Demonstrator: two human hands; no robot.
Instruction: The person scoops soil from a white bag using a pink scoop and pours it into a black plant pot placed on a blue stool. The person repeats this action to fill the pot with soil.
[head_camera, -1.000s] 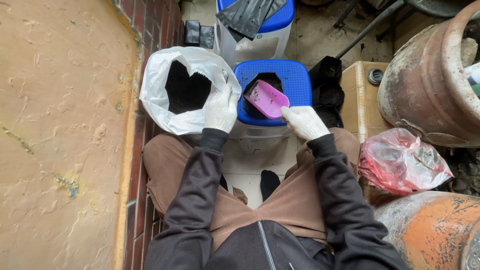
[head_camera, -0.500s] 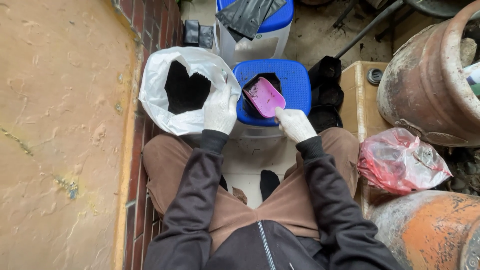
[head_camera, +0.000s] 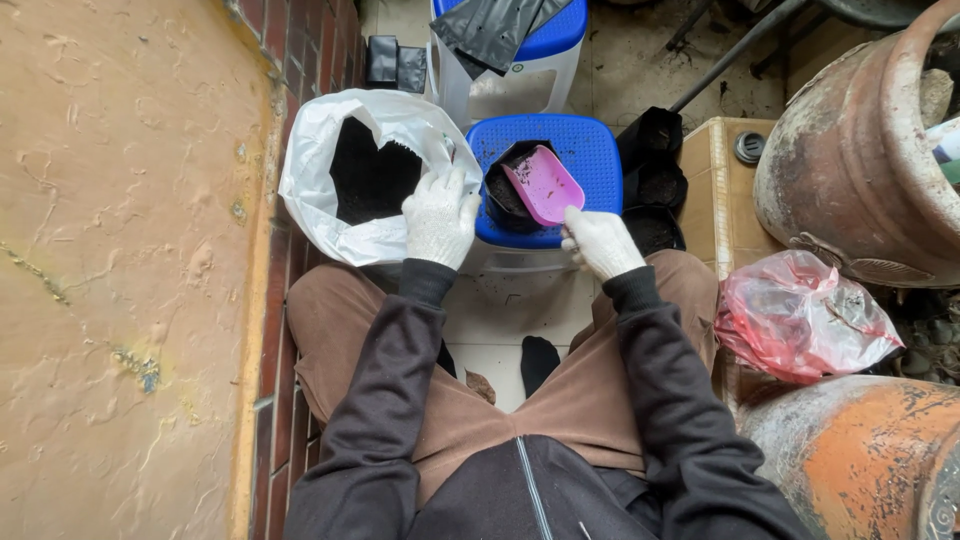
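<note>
My right hand (head_camera: 598, 241), in a white glove, grips the handle of a pink plastic scoop (head_camera: 545, 184). The scoop tilts over a small black grow bag (head_camera: 503, 192) holding dark soil, which stands on a blue plastic stool (head_camera: 590, 150). My left hand (head_camera: 438, 217), also gloved, rests on the near edge of a white sack (head_camera: 330, 165) that is open and full of black soil, just left of the stool. The fingers seem closed on the sack's rim.
A brick-edged wall (head_camera: 130, 260) runs along the left. Behind stands a second blue stool (head_camera: 530, 50) with flat black bags on it. Filled black grow bags (head_camera: 655, 180) stand right of the stool, by a cardboard box (head_camera: 715, 190), a pink plastic bag (head_camera: 800, 315) and large clay pots (head_camera: 860, 150).
The pink scoop has tipped up and shifted slightly over the black grow bag. My right hand moved a little with it; my left hand stayed on the sack.
</note>
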